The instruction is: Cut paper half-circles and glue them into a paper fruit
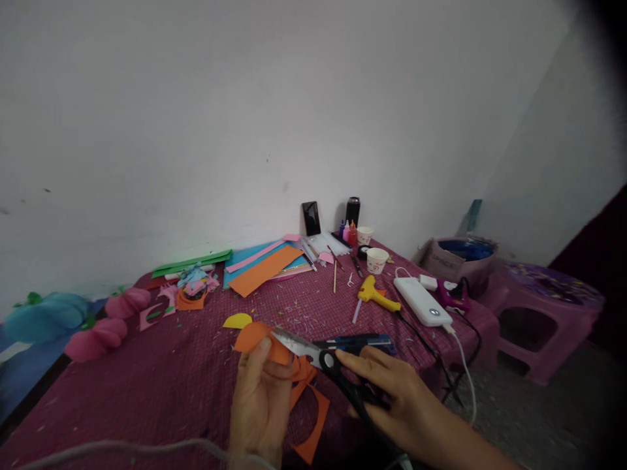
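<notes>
My left hand point(260, 399) pinches an orange paper piece point(259, 341) between thumb and fingers, held up over the table. Black-handled scissors point(337, 367) sit in my right hand point(392, 398), their silver blades reaching left into the orange paper. Strips of orange offcut point(313, 424) hang and lie below the hands. A yellow half-circle of paper point(238, 320) lies just beyond the orange piece.
On the maroon cloth-covered table point(147, 378): a yellow glue gun point(375, 295), white power bank point(422, 301) with cables, paper cups point(377, 260), paint bottles point(347, 232), a stack of coloured paper sheets point(264, 266), pink paper flowers point(110, 320). A pink plastic stool point(543, 313) stands at the right.
</notes>
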{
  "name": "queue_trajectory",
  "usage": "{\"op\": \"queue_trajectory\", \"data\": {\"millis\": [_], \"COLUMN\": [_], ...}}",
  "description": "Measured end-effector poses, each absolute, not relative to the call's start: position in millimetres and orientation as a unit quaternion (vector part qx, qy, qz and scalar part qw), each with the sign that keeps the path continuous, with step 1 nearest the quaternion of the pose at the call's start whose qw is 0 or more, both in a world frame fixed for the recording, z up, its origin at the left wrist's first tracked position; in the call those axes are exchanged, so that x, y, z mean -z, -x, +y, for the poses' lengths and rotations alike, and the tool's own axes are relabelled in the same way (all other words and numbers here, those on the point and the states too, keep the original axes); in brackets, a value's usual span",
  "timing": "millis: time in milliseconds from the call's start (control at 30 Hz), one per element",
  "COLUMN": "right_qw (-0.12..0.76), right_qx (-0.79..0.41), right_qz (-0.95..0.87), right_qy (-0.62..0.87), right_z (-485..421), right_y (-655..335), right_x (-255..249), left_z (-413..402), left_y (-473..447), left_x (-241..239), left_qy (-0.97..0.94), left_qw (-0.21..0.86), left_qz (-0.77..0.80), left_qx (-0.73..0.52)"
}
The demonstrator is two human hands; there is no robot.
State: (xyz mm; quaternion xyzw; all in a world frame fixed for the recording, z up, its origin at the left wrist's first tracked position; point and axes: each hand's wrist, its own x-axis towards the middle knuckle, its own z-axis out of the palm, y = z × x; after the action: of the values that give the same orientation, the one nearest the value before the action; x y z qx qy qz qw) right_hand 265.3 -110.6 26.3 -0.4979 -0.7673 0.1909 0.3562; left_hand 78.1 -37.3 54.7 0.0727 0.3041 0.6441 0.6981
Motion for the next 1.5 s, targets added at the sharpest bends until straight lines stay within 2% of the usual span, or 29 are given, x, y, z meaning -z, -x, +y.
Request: {"op": "queue_trajectory", "data": {"millis": [633,833,1033,1133,1267,1500], "right_qw": [0.349,0.358,0.395,0.406,0.374,0.349], "right_qx": [-0.184,-0.164,-0.206,-0.251,-0.282,-0.242], "right_qz": [-0.774,-0.774,-0.763,-0.738,-0.723,-0.752], "right_qy": [0.495,0.496,0.469,0.477,0.508,0.504], "right_z": [-110,-110,-108,-108,-109,-109], "right_y": [-268,-268,-268,-272,-280,-282], "right_x": [-27,-24,-19,-24,-36,-38], "left_z": [-37,-38,-36,-36,-37,-36], "left_y": [-80,-80,-80,-78,-74,-72], "left_x": [-54,-55,-51,-47,-49,-45], "left_qy": [-0.074,-0.059,-0.033,-0.07,-0.166,-0.228], "left_qw": [0.699,0.705,0.705,0.701,0.666,0.679], "left_qz": [0.31,0.305,0.299,0.28,0.279,0.268], "left_qx": [-0.64,-0.638,-0.642,-0.652,-0.671,-0.644]}}
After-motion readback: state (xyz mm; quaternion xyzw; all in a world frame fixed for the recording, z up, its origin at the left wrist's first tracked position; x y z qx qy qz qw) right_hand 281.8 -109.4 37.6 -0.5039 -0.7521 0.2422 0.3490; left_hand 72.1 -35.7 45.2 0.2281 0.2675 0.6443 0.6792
